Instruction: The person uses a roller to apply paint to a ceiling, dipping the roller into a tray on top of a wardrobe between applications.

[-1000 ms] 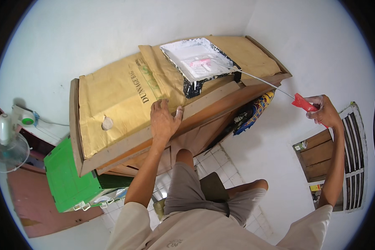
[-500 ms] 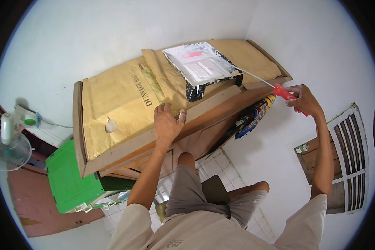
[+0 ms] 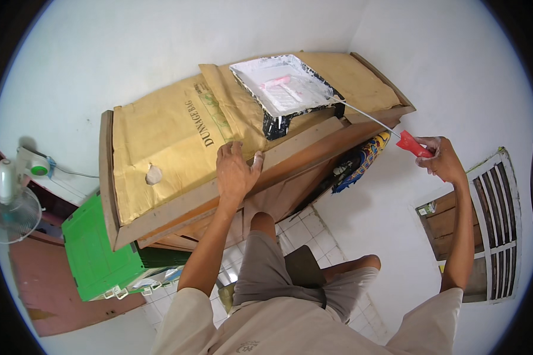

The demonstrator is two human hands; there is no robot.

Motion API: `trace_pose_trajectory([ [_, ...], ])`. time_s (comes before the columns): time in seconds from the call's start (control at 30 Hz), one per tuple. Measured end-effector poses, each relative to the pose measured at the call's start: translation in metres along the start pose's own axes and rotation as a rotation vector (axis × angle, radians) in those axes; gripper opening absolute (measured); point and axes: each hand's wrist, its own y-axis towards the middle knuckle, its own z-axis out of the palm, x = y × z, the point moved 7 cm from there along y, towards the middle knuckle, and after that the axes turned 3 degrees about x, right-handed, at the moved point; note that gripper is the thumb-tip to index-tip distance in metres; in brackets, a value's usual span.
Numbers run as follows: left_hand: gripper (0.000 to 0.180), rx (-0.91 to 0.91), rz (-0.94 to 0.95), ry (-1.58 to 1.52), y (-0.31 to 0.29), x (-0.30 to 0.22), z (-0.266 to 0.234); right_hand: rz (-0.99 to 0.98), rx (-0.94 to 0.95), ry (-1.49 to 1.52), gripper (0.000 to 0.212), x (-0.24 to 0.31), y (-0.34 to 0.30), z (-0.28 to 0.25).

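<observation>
My right hand (image 3: 442, 161) is closed around the red handle of a paint roller (image 3: 412, 144), off to the right of a wooden cabinet (image 3: 314, 139). Its thin metal rod reaches over a paint tray (image 3: 275, 126), black outside and coated white inside. The small pink roller head (image 3: 276, 81) lies in the tray, touching white paint. Brown paper sheeting (image 3: 160, 139) covers the cabinet top beneath the tray. Fingers apart, my left hand (image 3: 236, 168) rests at the cabinet's near edge, partly on the paper. White paint marks its thumb and my right fingers.
A green lidded box (image 3: 98, 248) stands left of the cabinet, and a white fan (image 3: 16, 204) is at the far left. Patterned cloth (image 3: 367, 163) hangs at the cabinet's right end. A barred window (image 3: 497, 228) is in the right wall. Between my legs is a dark seat (image 3: 305, 266).
My right hand has drawn the roller slightly right and toward me, with its pink head sliding a little within the tray. My left hand stays on the cabinet edge.
</observation>
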Motion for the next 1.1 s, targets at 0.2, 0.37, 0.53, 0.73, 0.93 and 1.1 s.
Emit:
trace_pose_trajectory([
  [0.2,0.048,-0.008,0.011,0.055,-0.001,0.004,0.001,-0.038,-0.007,0.018,0.051,0.015,0.017,0.017],
  [0.37,0.048,0.001,-0.025,0.028,-0.001,0.003,0.004,-0.070,0.029,0.029,0.051,0.013,0.034,0.031],
  [0.53,0.049,0.010,-0.038,-0.001,-0.003,0.005,0.001,-0.088,0.042,0.004,0.052,0.020,0.022,0.027],
  [0.73,0.048,0.006,-0.019,0.023,-0.003,0.005,0.000,0.039,0.049,0.009,0.051,0.000,-0.010,0.001],
  [0.93,0.049,-0.012,-0.002,0.045,-0.002,0.001,-0.001,-0.001,0.019,-0.049,0.050,0.001,-0.004,0.004],
  [1.1,0.049,-0.010,0.018,0.068,-0.001,0.000,0.001,-0.041,0.022,-0.068,0.050,0.017,0.022,0.026],
])
